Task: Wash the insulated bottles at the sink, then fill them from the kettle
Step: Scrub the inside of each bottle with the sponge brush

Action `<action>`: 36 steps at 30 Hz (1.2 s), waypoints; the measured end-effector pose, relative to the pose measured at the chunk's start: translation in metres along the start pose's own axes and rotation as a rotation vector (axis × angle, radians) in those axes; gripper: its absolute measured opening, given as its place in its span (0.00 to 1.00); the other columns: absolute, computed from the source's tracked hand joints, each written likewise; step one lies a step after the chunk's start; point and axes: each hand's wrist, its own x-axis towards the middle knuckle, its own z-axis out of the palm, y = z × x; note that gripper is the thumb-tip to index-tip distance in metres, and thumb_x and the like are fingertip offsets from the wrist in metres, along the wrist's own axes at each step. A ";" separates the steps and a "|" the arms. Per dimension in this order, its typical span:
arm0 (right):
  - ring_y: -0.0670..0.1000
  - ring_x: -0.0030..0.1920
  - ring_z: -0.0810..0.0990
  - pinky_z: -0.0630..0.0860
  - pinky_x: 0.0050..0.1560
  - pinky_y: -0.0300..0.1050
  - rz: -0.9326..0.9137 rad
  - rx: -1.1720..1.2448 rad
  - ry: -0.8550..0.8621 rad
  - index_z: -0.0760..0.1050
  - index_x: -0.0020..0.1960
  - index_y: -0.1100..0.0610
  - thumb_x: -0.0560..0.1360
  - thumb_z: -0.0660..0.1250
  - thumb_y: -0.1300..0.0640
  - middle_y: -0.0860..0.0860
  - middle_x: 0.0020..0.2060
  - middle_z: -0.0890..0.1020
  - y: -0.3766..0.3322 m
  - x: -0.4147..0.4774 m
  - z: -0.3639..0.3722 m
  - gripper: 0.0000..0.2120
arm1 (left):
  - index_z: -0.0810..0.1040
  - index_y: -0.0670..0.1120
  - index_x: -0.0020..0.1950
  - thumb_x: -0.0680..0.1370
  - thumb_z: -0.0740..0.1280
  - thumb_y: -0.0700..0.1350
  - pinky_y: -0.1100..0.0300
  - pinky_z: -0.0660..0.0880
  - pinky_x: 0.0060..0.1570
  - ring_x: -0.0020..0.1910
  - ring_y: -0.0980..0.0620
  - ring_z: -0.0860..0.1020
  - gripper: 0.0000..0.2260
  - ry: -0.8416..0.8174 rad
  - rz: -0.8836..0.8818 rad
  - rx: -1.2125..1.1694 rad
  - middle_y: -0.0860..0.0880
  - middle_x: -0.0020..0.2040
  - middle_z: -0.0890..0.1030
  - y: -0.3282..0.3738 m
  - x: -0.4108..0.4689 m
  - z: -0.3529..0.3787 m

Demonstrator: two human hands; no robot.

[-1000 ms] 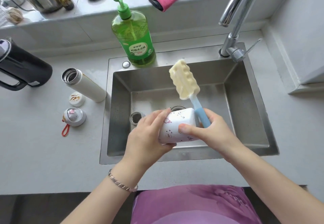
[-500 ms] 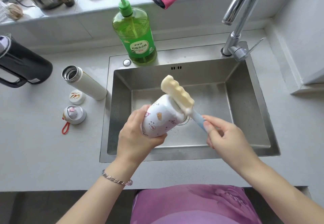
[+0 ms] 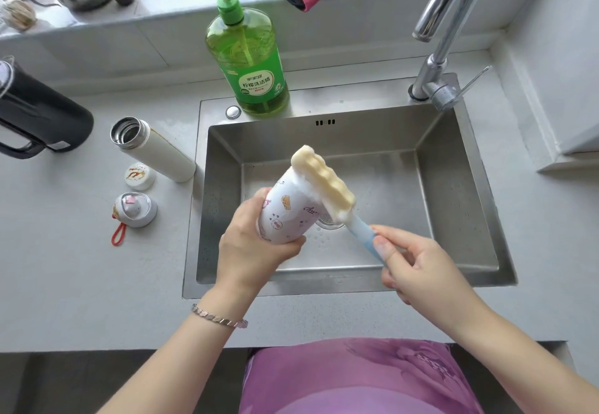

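Washing step: scrubbing the outside. The left hand [image 3: 252, 245] wraps its fingers round the near end of the printed bottle [image 3: 288, 216], and the right hand [image 3: 418, 268] pinches the handle of the brush [image 3: 324, 183]. The bottle is held above the sink [image 3: 453, 203], its long axis tilted up and away, with the far end under the sponge. The next move is probably a rinse, which calls for the tap [image 3: 434, 57]. The second bottle [image 3: 155, 151] stands uncapped near the kettle [image 3: 42, 119].

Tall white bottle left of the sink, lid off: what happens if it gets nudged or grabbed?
Probably tips easily: the white bottle looks tall and narrow and stands near the sink rim. Once down, its round body would likely roll. The steel mouth suggests a rigid wall, so a firm grip should be safe.
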 end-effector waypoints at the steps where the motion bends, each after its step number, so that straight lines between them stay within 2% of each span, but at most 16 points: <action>1: 0.43 0.20 0.63 0.60 0.24 0.29 0.008 0.002 0.007 0.76 0.60 0.48 0.79 0.58 0.55 0.45 0.17 0.67 0.000 0.002 -0.001 0.13 | 0.72 0.55 0.62 0.60 0.79 0.47 0.64 0.72 0.43 0.44 0.60 0.73 0.33 -0.023 0.034 0.019 0.59 0.49 0.75 0.002 -0.002 0.002; 4: 0.43 0.20 0.62 0.60 0.24 0.30 0.014 -0.014 -0.006 0.76 0.59 0.46 0.79 0.58 0.55 0.45 0.17 0.66 0.001 -0.001 -0.004 0.13 | 0.72 0.54 0.63 0.60 0.79 0.47 0.63 0.73 0.44 0.45 0.60 0.72 0.33 -0.058 0.040 0.061 0.57 0.51 0.75 -0.002 -0.001 0.003; 7: 0.43 0.22 0.63 0.60 0.25 0.31 -0.001 -0.066 -0.055 0.77 0.55 0.43 0.78 0.59 0.55 0.45 0.18 0.66 0.004 -0.011 -0.002 0.12 | 0.73 0.57 0.60 0.58 0.78 0.52 0.54 0.77 0.45 0.44 0.56 0.76 0.32 -0.021 -0.067 0.019 0.56 0.48 0.77 -0.006 0.008 -0.001; 10: 0.43 0.23 0.63 0.61 0.27 0.32 -0.043 -0.069 -0.069 0.77 0.51 0.40 0.78 0.60 0.55 0.45 0.18 0.67 -0.001 -0.013 0.005 0.11 | 0.74 0.55 0.57 0.59 0.78 0.48 0.58 0.74 0.42 0.44 0.56 0.76 0.29 -0.046 0.008 0.049 0.57 0.47 0.76 0.004 0.008 0.002; 14: 0.42 0.21 0.66 0.61 0.24 0.29 -0.023 0.063 0.042 0.74 0.51 0.42 0.78 0.60 0.57 0.44 0.18 0.68 -0.009 -0.005 -0.007 0.10 | 0.73 0.56 0.60 0.59 0.79 0.50 0.58 0.74 0.44 0.45 0.57 0.74 0.31 0.001 0.038 0.042 0.57 0.49 0.76 0.005 0.014 -0.005; 17: 0.42 0.20 0.65 0.61 0.23 0.29 0.002 0.035 0.053 0.75 0.51 0.43 0.78 0.59 0.57 0.44 0.17 0.66 -0.006 -0.002 -0.013 0.11 | 0.73 0.56 0.60 0.59 0.79 0.48 0.67 0.71 0.43 0.45 0.62 0.72 0.32 0.011 0.052 0.035 0.58 0.50 0.76 0.004 0.015 -0.015; 21: 0.42 0.18 0.63 0.58 0.21 0.28 0.027 0.074 0.076 0.75 0.48 0.43 0.79 0.57 0.58 0.44 0.17 0.65 -0.004 0.006 -0.008 0.12 | 0.74 0.54 0.62 0.58 0.80 0.47 0.77 0.68 0.43 0.48 0.65 0.72 0.34 -0.051 0.158 0.067 0.60 0.53 0.75 0.010 -0.001 -0.013; 23: 0.42 0.19 0.62 0.59 0.22 0.30 0.007 0.071 0.065 0.76 0.49 0.43 0.79 0.58 0.58 0.45 0.18 0.64 -0.006 0.003 -0.005 0.12 | 0.73 0.54 0.62 0.58 0.79 0.46 0.75 0.69 0.44 0.47 0.63 0.72 0.34 -0.046 0.126 0.067 0.59 0.52 0.75 0.009 -0.004 -0.011; 25: 0.42 0.20 0.62 0.60 0.23 0.31 -0.019 0.037 0.037 0.76 0.52 0.42 0.79 0.58 0.56 0.45 0.18 0.65 -0.007 -0.004 -0.002 0.11 | 0.73 0.56 0.62 0.59 0.79 0.47 0.66 0.73 0.45 0.46 0.61 0.73 0.34 -0.015 0.048 0.045 0.58 0.51 0.76 0.005 -0.002 -0.012; 26: 0.43 0.20 0.62 0.60 0.24 0.31 -0.024 0.018 0.030 0.76 0.53 0.42 0.78 0.59 0.56 0.45 0.18 0.65 -0.007 -0.006 -0.001 0.11 | 0.73 0.56 0.62 0.59 0.79 0.48 0.65 0.73 0.45 0.46 0.61 0.73 0.34 -0.006 0.036 0.046 0.58 0.51 0.76 0.004 -0.002 -0.013; 29: 0.43 0.20 0.63 0.60 0.23 0.30 -0.012 0.003 0.074 0.77 0.55 0.46 0.78 0.59 0.56 0.45 0.17 0.66 -0.005 -0.003 -0.004 0.11 | 0.73 0.55 0.63 0.59 0.80 0.48 0.73 0.69 0.43 0.47 0.62 0.72 0.34 -0.016 0.088 0.071 0.59 0.52 0.76 0.007 -0.001 -0.014; 32: 0.43 0.21 0.61 0.60 0.25 0.33 -0.045 -0.019 0.031 0.76 0.53 0.42 0.78 0.58 0.55 0.45 0.18 0.65 -0.007 -0.007 -0.003 0.11 | 0.72 0.56 0.62 0.59 0.79 0.48 0.70 0.69 0.41 0.45 0.61 0.72 0.34 -0.002 0.046 0.070 0.59 0.50 0.75 0.008 -0.002 -0.014; 33: 0.43 0.21 0.61 0.60 0.25 0.33 -0.050 -0.024 0.022 0.76 0.54 0.42 0.78 0.58 0.54 0.45 0.18 0.66 -0.008 -0.008 -0.003 0.11 | 0.72 0.57 0.62 0.59 0.79 0.49 0.71 0.68 0.40 0.45 0.62 0.72 0.33 0.005 0.036 0.071 0.60 0.49 0.74 0.007 -0.002 -0.014; 36: 0.43 0.20 0.63 0.60 0.24 0.31 -0.033 -0.029 0.059 0.77 0.57 0.47 0.79 0.58 0.56 0.45 0.17 0.66 -0.006 -0.006 -0.006 0.12 | 0.72 0.56 0.63 0.59 0.79 0.49 0.76 0.67 0.39 0.45 0.62 0.71 0.34 -0.016 0.090 0.110 0.60 0.51 0.75 0.008 -0.005 -0.015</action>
